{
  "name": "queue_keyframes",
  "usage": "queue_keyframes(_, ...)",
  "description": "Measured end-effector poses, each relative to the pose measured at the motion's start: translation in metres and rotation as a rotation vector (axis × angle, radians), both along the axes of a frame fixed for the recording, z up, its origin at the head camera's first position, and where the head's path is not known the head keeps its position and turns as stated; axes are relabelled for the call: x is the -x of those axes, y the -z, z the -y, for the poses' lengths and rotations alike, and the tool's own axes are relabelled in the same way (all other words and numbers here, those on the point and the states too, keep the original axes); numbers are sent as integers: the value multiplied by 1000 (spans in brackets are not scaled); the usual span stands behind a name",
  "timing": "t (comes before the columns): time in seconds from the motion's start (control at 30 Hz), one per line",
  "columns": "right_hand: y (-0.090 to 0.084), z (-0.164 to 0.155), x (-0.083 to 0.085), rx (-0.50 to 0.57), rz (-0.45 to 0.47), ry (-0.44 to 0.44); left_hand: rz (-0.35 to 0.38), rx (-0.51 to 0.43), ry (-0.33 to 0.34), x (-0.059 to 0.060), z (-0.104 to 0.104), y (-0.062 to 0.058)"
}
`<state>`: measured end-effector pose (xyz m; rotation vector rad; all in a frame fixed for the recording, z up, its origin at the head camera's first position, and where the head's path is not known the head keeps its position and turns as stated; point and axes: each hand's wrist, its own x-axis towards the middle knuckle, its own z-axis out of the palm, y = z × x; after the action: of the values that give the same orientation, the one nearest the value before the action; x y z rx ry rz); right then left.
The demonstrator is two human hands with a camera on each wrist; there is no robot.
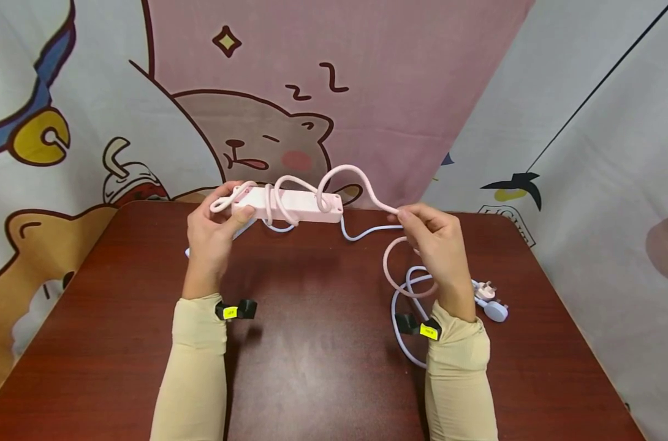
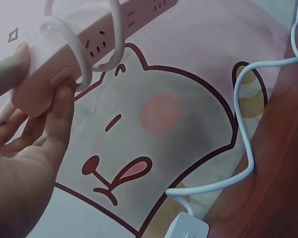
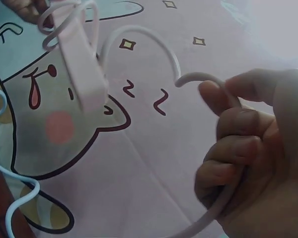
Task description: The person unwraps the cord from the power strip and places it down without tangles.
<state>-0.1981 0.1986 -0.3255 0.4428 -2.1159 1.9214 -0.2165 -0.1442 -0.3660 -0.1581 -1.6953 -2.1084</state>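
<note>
Pink power strip [image 1: 290, 206] is held up off the bench [image 1: 312, 343], at the bench's far edge, in front of the cartoon bear backdrop [image 1: 257, 141]. Left hand [image 1: 212, 236] grips the strip's left end: thumb on the near face, fingers curled behind; in the left wrist view the thumb [image 2: 59, 114] presses just under the strip's switch end [image 2: 49, 84], w/ socket holes visible further along. Left grip = clenched on the strip.

Pink cord [image 1: 361, 177] is looped a few turns around the strip's body, then arcs up and right of the strip to the right hand [image 1: 439, 245]. Right grip = pinching the cord btwn thumb and fingertips; right wrist view shows the fingers [image 3: 233, 148] curled around the cord [image 3: 154, 39], which runs through the palm and out below. Rest of the pink cord hangs under that hand in a loop above the bench.

White cable [image 1: 367, 231] lies on the bench below and right of the strip, curling toward the right wrist. Two plugs [image 1: 491, 300] rest on the bench well right of the strip, just beside the right forearm. White adapter block [image 2: 188, 228] sits on the bench below the strip, seen in the left wrist view. Both wrists carry black straps w/ yellow tags.
</note>
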Motion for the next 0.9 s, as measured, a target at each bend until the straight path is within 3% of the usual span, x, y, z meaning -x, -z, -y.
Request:
queue_keyframes(0.1, 3, -1, 2, -174, -3, -2, -5, -14, -2, 0, -1, -1)
queue_keyframes(0.27, 5, 1, 5, -501, 24, -33, -10, -30, 59, -2, -3, -2)
queue_keyframes(0.37, 6, 6, 5, -600, 56, -67, -7, 3, 89, -2, -4, -2)
queue_keyframes(0.47, 7, 11, 4, -620, 60, -90, 1, 84, 94, -3, -6, -1)
queue_keyframes(0.57, 8, 17, 5, -561, 14, -111, 7, 141, 113, -3, -7, -1)
queue_keyframes(0.77, 7, 32, 6, -527, -305, -63, -3, 191, 188, -5, -7, -1)
queue_keyframes(0.9, 8, 41, 5, -541, -467, -93, 8, 228, 231, -6, -7, -1)
